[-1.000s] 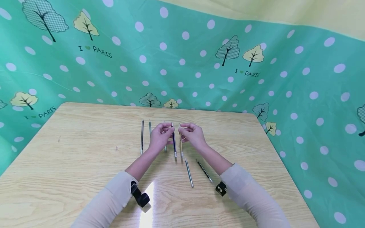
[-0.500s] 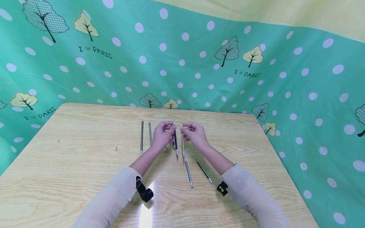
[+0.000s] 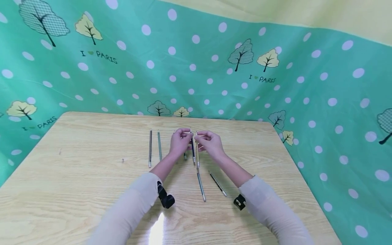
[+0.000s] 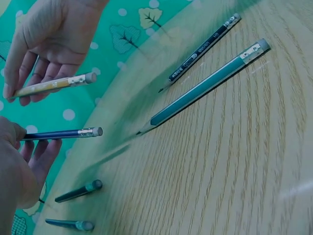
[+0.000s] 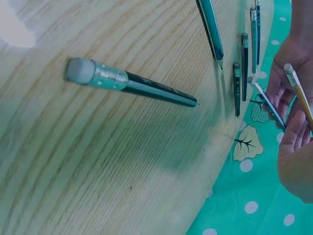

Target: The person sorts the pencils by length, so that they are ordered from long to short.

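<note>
My left hand [image 3: 178, 143] pinches a dark blue pencil [image 4: 58, 134] between thumb and fingers, its eraser end towards me. Just right of it, my right hand [image 3: 212, 145] pinches a yellow pencil [image 4: 49, 87] the same way. The two pencils are raised near the middle of the table, almost side by side, with a narrow gap between them. Below the hands lie a teal pencil [image 3: 200, 186] and, slanting to its right, a black pencil [image 3: 218, 183]. Part of another dark pencil [image 3: 185, 157] shows under the left hand, the rest hidden.
Left of the hands, a dark pencil [image 3: 150, 148] and a green pencil [image 3: 159, 146] lie roughly parallel on the wooden table [image 3: 92, 183]. A green dotted cloth [image 3: 208, 92] hangs behind the far edge. Each sleeve carries a black wrist camera [image 3: 166, 200].
My left hand has moved right with the dark blue pencil, bringing it closer to the yellow one. The right hand shifted slightly right and then stayed nearly still, keeping its pencil.
</note>
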`<move>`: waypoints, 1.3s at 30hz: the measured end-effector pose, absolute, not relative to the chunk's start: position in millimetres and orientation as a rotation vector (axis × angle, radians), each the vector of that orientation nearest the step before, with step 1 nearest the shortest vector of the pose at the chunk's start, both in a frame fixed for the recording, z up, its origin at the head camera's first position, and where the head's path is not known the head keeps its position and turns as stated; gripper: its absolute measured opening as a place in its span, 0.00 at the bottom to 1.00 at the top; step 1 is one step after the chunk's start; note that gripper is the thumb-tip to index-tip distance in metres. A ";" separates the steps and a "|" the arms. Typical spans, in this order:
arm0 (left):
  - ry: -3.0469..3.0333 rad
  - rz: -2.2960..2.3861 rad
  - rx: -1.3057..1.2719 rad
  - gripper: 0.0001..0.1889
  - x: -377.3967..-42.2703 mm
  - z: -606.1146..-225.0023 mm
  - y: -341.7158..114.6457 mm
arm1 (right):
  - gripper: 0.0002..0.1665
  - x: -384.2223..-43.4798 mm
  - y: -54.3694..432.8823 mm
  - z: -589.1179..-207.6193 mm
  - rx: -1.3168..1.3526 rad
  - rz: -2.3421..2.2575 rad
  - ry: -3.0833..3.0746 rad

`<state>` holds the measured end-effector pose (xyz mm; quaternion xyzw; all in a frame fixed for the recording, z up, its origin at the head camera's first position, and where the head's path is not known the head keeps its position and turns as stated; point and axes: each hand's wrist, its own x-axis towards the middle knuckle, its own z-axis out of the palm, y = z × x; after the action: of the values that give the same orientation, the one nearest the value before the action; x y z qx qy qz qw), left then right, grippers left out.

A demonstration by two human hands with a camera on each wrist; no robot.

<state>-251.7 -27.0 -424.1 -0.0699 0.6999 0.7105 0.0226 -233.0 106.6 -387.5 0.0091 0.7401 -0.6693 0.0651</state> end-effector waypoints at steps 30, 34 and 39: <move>2.393 2.023 -0.311 0.14 -276.4 -448.4 -15.8 | 0.16 -238.5 123.8 -387.8 0.107 -2.037 2.256; 2.411 1.976 -0.331 0.15 -278.0 -451.7 -16.1 | 0.17 -240.4 126.5 -389.8 0.130 -2.032 2.262; 2.434 1.931 -0.311 0.16 -279.8 -453.6 -15.3 | 0.16 -242.5 129.5 -392.4 0.137 -2.051 2.256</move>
<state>-279.8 -15.3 -453.6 -0.0997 0.7794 0.6185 0.0096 -242.5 129.5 -392.4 0.0449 0.7384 -0.6713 0.0449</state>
